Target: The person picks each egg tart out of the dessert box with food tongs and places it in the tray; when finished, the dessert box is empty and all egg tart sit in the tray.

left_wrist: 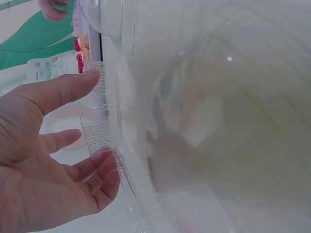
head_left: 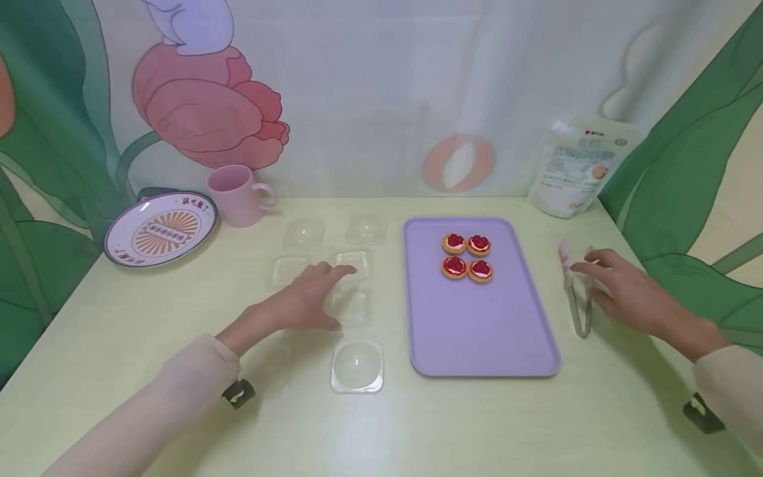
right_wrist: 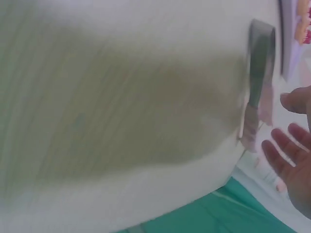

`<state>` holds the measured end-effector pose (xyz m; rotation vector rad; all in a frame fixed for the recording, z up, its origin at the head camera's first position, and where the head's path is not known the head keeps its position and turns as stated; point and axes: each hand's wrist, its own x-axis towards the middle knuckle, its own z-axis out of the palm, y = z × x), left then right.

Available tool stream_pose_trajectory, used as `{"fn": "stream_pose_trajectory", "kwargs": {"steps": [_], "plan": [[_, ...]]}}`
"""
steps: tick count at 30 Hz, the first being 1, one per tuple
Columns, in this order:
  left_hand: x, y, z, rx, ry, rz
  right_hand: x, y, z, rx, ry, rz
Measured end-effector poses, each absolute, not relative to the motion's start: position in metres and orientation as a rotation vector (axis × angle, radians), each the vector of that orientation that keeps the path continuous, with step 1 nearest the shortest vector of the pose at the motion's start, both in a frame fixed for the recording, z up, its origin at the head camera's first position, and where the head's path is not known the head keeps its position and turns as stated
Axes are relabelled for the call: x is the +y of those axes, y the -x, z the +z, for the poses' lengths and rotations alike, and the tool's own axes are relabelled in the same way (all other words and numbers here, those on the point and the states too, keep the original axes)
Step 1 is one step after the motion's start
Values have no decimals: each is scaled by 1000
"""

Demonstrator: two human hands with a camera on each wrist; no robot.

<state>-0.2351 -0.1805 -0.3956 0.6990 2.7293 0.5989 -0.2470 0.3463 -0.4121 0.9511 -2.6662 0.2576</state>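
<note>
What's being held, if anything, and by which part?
Right hand: nothing, near the tongs. Left hand is at a clear container; grip can't be told.

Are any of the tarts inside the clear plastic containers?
No, all four tarts sit together near the far end of the purple tray.

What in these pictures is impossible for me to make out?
- Head view: small print on the bag, too small to read.
- Head view: part of a clear container, hidden by the left hand.
- Head view: the bottom inside the mug, hidden by its wall.
- Right wrist view: part of the right hand, cut off by the right edge.
</note>
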Motion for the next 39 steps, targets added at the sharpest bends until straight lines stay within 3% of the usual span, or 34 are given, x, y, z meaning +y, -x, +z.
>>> {"fn": "stream_pose_trajectory", "kwargs": {"steps": [16,25,31,39], "plan": [[-180,236,-393,2699,-716,640,271,262,-365,-2743,-843,442],[-223,237,-375,2712,-626,873,213,274,-333,-2762,-929,480],[-239,233,-378,2745,-680,986,196,282,-332,-2864,-967,477],[-216,233,-392,2709,-858,855,194,287,-352,-3041,-930,388]]}}
